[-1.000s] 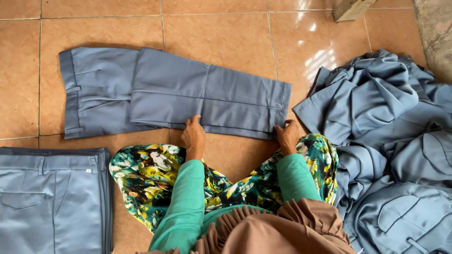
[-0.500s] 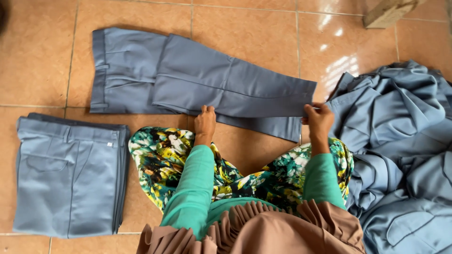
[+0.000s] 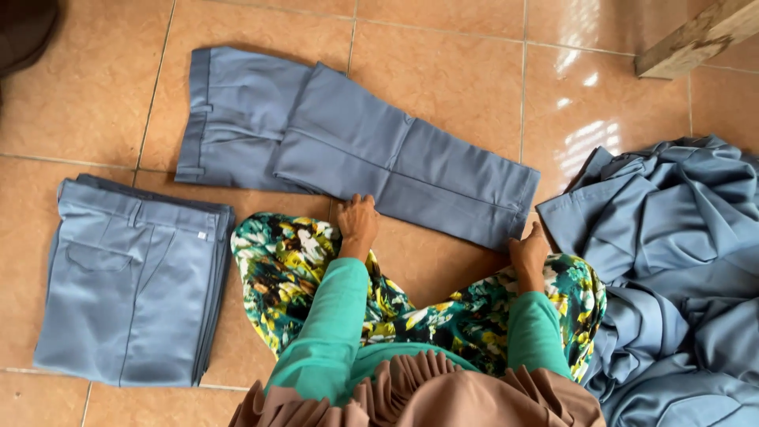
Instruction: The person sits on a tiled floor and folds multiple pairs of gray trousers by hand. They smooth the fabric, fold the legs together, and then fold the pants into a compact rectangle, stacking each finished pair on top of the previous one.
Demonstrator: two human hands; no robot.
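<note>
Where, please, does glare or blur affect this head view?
Head view: bright glare patches on the glossy floor tiles beyond the spread grey trousers; both hands, left hand and right hand, look sharp; soft, even light, only faint shadows under the crumpled garment pile.

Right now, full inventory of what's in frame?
trousers being folded: one pair, grey-blue, flat on the floor ahead, waistband to the left.
folded stack: one stack, number of pairs unclear, grey-blue, floor at left.
unfolded pile: one heap, grey-blue, floor at right.
wooden piece: one, weathered brown, top right corner.
dark object: one, dark brown, top left corner, kind unclear.
tiled floor: orange-tan tiles, glossy.
floral garment: one, green and yellow pattern, over the legs.
left hand: green sleeve, on the trousers' near edge.
right hand: green sleeve, at the leg-hem corner.
</note>
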